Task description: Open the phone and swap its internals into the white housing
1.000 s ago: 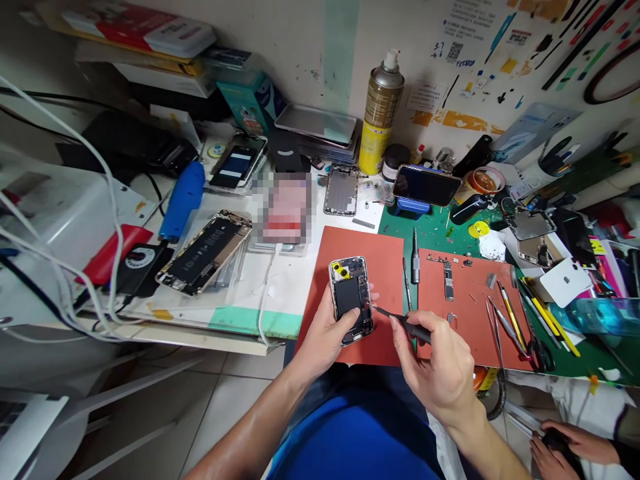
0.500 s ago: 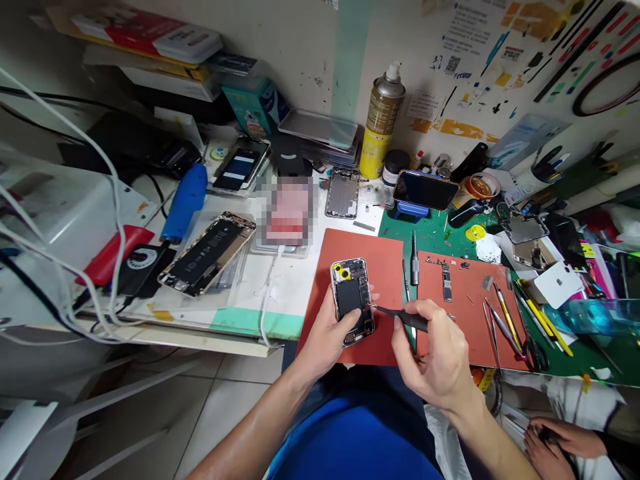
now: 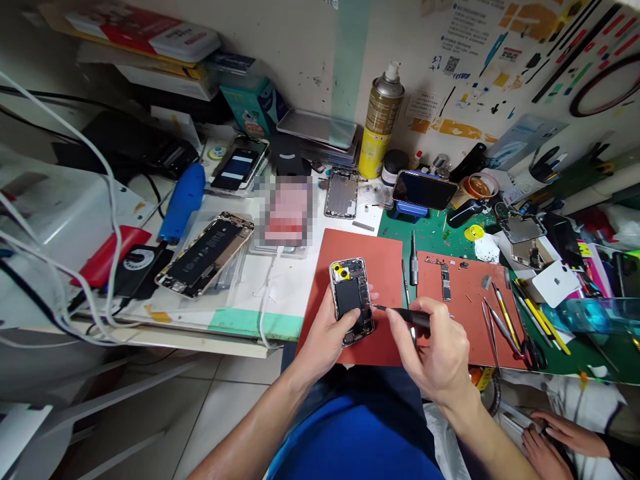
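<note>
Left hand (image 3: pixel 327 333) palm up, fingers (image 3: pixel 371 293) wrapped around something, thumb along its near edge, forearm bare, coming in from lower left. Right hand (image 3: pixel 437 357) knuckles up, fingers pinched shut on a thin shaft, wrist bent, forearm entering from lower right.

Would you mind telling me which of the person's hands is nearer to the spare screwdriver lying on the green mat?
Right. The right hand sits just below the spare screwdriver; the left hand, holding the opened phone, is farther off to its left.
</note>
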Tool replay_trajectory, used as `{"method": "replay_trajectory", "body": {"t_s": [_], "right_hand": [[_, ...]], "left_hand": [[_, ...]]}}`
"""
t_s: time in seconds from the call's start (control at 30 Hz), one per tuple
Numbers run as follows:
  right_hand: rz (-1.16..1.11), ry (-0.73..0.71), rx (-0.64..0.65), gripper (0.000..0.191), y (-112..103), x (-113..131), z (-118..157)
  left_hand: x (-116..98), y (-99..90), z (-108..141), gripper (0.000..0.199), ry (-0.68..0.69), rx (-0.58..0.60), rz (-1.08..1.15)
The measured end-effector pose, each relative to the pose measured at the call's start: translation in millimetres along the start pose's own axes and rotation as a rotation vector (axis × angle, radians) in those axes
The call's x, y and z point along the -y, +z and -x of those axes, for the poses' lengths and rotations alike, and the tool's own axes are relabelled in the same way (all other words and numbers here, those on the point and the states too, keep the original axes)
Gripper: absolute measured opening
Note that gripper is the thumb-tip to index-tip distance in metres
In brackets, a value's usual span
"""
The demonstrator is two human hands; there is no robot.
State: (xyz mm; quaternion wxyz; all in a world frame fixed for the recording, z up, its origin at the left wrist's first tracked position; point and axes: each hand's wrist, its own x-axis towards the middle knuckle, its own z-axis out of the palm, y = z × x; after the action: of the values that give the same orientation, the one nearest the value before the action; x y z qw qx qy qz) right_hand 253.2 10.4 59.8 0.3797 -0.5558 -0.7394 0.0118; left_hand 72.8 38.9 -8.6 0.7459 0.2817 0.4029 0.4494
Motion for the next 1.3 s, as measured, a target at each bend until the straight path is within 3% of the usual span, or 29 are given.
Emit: {"method": "replay_trajectory", "body": {"t_s": [0.37, 0.53, 0.7, 0.83, 0.93, 1.1, 1.3], "right_hand": [[-0.053, 0.088, 0.009, 0.025, 3.7, 0.4, 4.6], [-0.059, 0.151, -0.053, 0.019, -1.5, 0.6, 5.7], [-0.105, 0.385, -0.155, 0.018, -3.9, -4.3, 14.1], [-0.245, 0.677, -0.240, 0.029, 4.3, -9.6, 21.9], [-0.344, 0.795, -0.355, 0.035, 6.0, -18.5, 26.5], [-0.420, 0.834, -0.469, 0.034, -11.7, -47.9, 36.4], [-0.045, 0.737, -0.431, 0.028, -34.2, -84.7, 36.2]], "left_hand": [[-5.3, 5.1, 0.2, 0.060, -0.027, -0.027, 0.020], [-6.5, 4.6, 1.6, 0.059, -0.052, -0.034, 0.039], [-6.8, 2.9, 1.2, 0.060, -0.057, -0.042, 0.088], [-10.8, 3.0, -0.2, 0.060, -0.071, -0.073, 0.108], [-16.8, 6.4, -0.6, 0.068, -0.119, -0.108, 0.108], [-30.1, 23.3, -7.6, 0.075, -0.174, -0.112, 0.070], [-44.7, 66.7, -41.6, 0.071, -0.190, 0.022, 0.010]]}}
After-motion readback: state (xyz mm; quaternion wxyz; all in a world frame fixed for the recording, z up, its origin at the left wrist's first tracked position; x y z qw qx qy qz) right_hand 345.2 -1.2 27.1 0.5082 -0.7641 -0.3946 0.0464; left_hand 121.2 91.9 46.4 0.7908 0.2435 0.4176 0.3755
